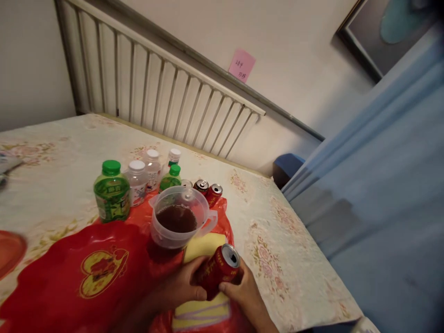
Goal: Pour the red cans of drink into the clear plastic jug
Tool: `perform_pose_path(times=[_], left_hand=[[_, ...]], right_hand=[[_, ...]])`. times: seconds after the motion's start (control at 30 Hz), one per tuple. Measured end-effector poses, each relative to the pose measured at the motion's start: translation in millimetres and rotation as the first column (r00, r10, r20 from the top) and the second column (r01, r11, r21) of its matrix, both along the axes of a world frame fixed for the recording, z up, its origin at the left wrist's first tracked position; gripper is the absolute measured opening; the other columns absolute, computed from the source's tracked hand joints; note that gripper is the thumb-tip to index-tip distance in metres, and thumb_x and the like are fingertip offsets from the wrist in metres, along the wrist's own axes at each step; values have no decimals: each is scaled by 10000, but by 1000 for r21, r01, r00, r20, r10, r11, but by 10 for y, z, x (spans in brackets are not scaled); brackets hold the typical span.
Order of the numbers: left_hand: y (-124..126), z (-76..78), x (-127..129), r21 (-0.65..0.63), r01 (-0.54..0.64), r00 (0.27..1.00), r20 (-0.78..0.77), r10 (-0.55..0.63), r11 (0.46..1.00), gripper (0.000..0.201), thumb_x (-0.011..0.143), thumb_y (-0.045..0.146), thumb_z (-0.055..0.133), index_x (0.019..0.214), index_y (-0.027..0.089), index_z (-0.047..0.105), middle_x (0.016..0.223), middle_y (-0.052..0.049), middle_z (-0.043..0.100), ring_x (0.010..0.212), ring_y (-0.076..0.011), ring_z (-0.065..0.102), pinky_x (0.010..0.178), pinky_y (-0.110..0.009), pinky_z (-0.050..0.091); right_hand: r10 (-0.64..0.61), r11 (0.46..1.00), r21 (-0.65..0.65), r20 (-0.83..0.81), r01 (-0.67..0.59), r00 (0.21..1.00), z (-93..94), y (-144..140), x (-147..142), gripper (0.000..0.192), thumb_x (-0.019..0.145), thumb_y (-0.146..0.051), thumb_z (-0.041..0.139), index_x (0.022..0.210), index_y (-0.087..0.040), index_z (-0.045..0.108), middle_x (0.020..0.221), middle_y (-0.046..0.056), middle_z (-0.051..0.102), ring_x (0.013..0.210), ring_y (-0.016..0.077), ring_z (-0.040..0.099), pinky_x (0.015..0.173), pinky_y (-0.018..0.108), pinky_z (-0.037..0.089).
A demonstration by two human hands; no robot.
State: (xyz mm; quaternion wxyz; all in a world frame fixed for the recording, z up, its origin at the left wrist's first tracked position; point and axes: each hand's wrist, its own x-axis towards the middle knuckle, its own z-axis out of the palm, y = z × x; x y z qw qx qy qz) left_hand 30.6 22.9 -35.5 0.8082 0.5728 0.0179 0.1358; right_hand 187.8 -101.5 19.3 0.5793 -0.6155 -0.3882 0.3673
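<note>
Head view: I'm watching half-curled left hand (190, 286) and right hand (247, 287) gripping an opened can (219, 268) near a jug (163, 237) already holding dark liquid (176, 219); capped bottles (112, 196) are standing beyond it.

Pitcher (169, 237) behind the can (218, 270), right of the tray (55, 277).

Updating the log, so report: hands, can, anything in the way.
Left hand and right hand both gripping red can. Its top open. Jug of dark liquid beyond, not covering it.

red can (215, 274) with gold lettering, silver top (229, 255) open, body leaning, between both hands (185, 284) (245, 290)
</note>
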Motion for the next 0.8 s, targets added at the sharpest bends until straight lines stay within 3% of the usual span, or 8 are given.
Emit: perform_pose_path(times=[0.07, 0.23, 0.4, 0.57, 0.8], left_hand=[[16, -54, 5, -46, -29, 1000, 6, 29, 999, 719, 721, 329, 713, 1376, 233, 434, 1357, -85, 544, 1212, -297, 503, 984, -429, 417], [78, -152, -12, -8, -53, 991, -127, 51, 999, 619, 747, 423, 728, 1296, 233, 514, 1276, -90, 590, 1245, -316, 495, 1052, -460, 362], [111, -162, -5, -28, -23, 988, -154, 18, 999, 683, 731, 521, 732, 1292, 210, 498, 1256, -120, 579, 1222, -299, 512, 1068, -461, 362], [118, -196, 0, -27, -18, 989, -150, 13, 999, 674, 728, 523, 735, 1286, 232, 493, 1245, -104, 579, 1210, -282, 516, 1068, -457, 364], [103, -131, -18, -42, -30, 988, -151, 23, 999, 633, 735, 470, 731, 1271, 205, 523, 1241, -125, 589, 1203, -292, 523, 1066, -470, 360]], right_hand=[[-78, 996, 45, 13, 78, 997, 9, 19, 194, 563, 546, -303, 873, 1061, -227, 660, 1003, 47, 751, 914, 265, 678, 807, 357, 538], [-242, 956, 164, -24, 243, 970, 69, 156, 744, 477, 560, -316, 881, 982, -219, 680, 938, 30, 750, 847, 229, 672, 785, 329, 521], [-297, 938, 172, -48, 301, 954, 31, 254, 1153, 507, 542, -295, 875, 1003, -214, 681, 925, 24, 748, 856, 234, 670, 799, 342, 518], [-347, 933, 135, 85, 334, 934, -110, 244, 1391, 497, 564, -228, 828, 1036, -206, 676, 949, 26, 741, 874, 235, 666, 806, 344, 519], [-386, 921, 107, 125, 374, 914, -282, 168, 1528, 606, 551, -206, 785, 1142, -193, 653, 975, 44, 744, 919, 262, 676, 844, 381, 528]])
